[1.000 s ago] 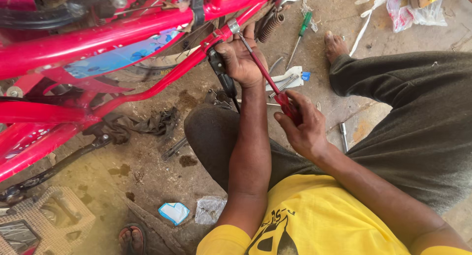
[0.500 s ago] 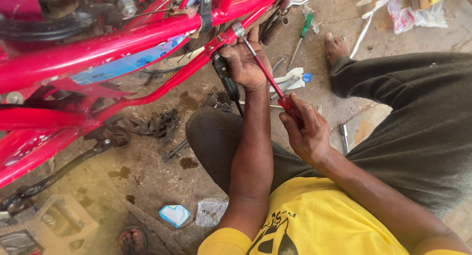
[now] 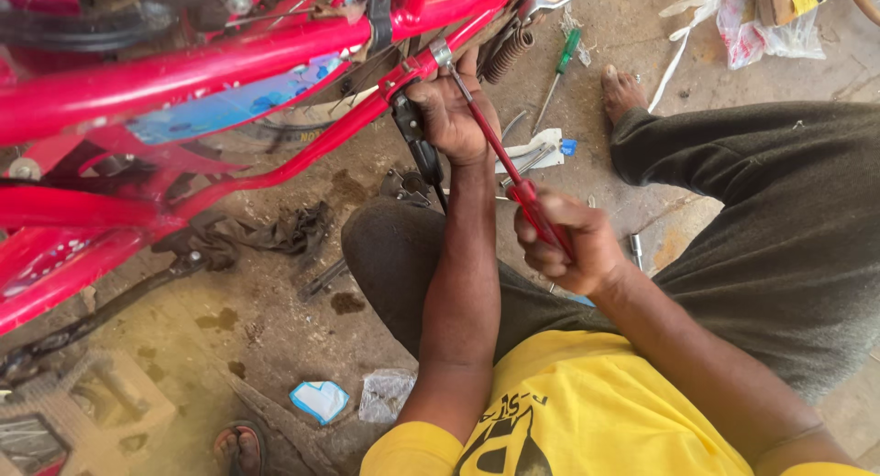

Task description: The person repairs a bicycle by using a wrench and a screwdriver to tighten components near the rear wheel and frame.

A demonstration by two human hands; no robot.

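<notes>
Right hand (image 3: 570,242) is clamped on the red screwdriver (image 3: 513,178); left hand (image 3: 451,114) grips the black part under the red bicycle frame (image 3: 229,63), beside the tip.

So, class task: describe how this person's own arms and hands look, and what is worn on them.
Both arms are bare from the short yellow sleeves down. No gloves, watch or rings show on the left hand or the right hand. The yellow shirt has a black print on the front.
</notes>
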